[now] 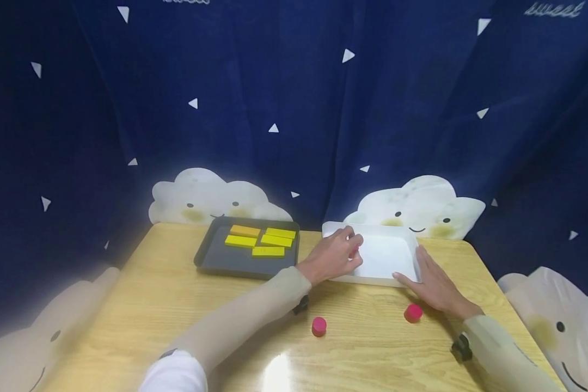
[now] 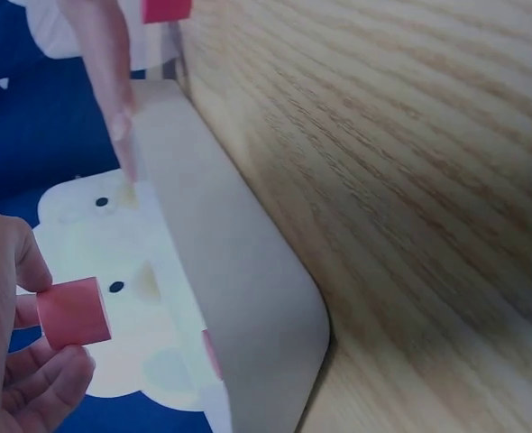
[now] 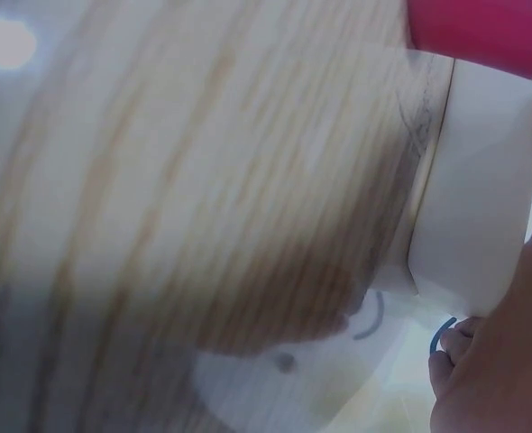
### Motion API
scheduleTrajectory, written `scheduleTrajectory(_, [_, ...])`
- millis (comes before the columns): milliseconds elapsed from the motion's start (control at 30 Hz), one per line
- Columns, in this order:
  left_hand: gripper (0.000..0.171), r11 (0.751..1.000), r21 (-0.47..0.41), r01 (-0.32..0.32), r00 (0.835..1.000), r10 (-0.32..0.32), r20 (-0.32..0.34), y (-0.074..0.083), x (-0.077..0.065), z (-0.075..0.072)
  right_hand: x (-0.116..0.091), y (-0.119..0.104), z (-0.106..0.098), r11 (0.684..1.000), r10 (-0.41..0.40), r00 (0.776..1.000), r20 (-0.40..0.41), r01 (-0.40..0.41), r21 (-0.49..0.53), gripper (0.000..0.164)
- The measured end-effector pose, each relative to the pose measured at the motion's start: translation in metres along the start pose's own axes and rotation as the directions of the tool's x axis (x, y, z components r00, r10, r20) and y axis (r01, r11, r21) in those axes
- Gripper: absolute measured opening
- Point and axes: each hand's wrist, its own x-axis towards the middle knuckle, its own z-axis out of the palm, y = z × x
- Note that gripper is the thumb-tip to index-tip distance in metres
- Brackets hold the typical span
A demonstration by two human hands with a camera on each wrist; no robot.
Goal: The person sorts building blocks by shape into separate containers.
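Observation:
My left hand [image 1: 334, 256] is over the left part of a white tray [image 1: 387, 281]. Its thumb and fingers pinch a red cylinder [image 2: 73, 313], held above the tray in the left wrist view. Just past the tray's rim, a pink sliver [image 2: 212, 352] shows; what it belongs to is mostly hidden. My right hand [image 1: 438, 283] rests at the tray's front right corner, fingers extended along the right wall and thumb at the front rim. A second red cylinder [image 1: 413, 313] stands on the table close to that hand. Another red cylinder [image 1: 319, 326] stands nearer me, below the left forearm.
Left of the white tray lies a dark grey tray [image 1: 215, 261] holding several yellow blocks [image 1: 268, 252] and one orange block [image 1: 245, 231]. Both trays sit near the back edge of the wooden table [image 1: 176, 305]. A dark blue curtain [image 1: 294, 81] hangs behind.

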Motion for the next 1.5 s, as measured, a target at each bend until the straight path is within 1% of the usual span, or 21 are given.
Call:
scheduleTrajectory(167, [0.014,1.0,0.024,0.001,1.0,-0.001,0.011,0.0,0.01,0.014,-0.001,0.002,0.001,1.0,0.001,1.0,0.007,-0.001,-0.006,0.121])
scheduleTrajectory(300, [0.012,0.998,0.054,-0.011,1.0,0.01,0.009,0.0,0.016,0.025,0.0,0.002,0.0,1.0,0.002,1.0,0.007,-0.002,-0.01,0.121])
scheduleTrajectory(567, [0.011,0.994,0.11,-0.028,0.999,0.025,0.029,0.0,0.021,0.041,0.0,0.002,0.001,1.0,0.003,1.0,0.007,-0.003,-0.006,0.121])
scheduleTrajectory(733, [0.01,0.995,0.099,-0.017,0.999,0.013,0.039,0.0,0.025,0.046,-0.001,0.001,0.001,1.0,0.007,1.0,0.006,-0.006,-0.005,0.121])
scheduleTrajectory(967, [0.011,0.997,0.078,0.027,0.993,-0.035,0.109,0.0,0.032,0.052,-0.002,-0.002,-0.001,1.0,0.011,1.0,0.005,-0.011,-0.002,0.122])
scheduleTrajectory(1167, [0.014,0.997,0.069,0.037,0.988,-0.047,0.148,-0.001,0.037,0.056,-0.002,-0.004,-0.001,1.0,0.006,1.0,0.003,-0.006,-0.006,0.121])
scheduleTrajectory(1333, [0.014,0.997,0.068,0.046,0.985,-0.056,0.16,-0.002,0.042,0.056,-0.001,-0.002,0.0,1.0,0.005,1.0,0.004,-0.005,-0.008,0.121])
scheduleTrajectory(1500, [0.015,0.997,0.064,0.038,0.985,-0.048,0.164,-0.001,0.047,0.057,-0.001,-0.001,0.0,1.0,0.009,1.0,0.003,-0.009,-0.026,0.121])
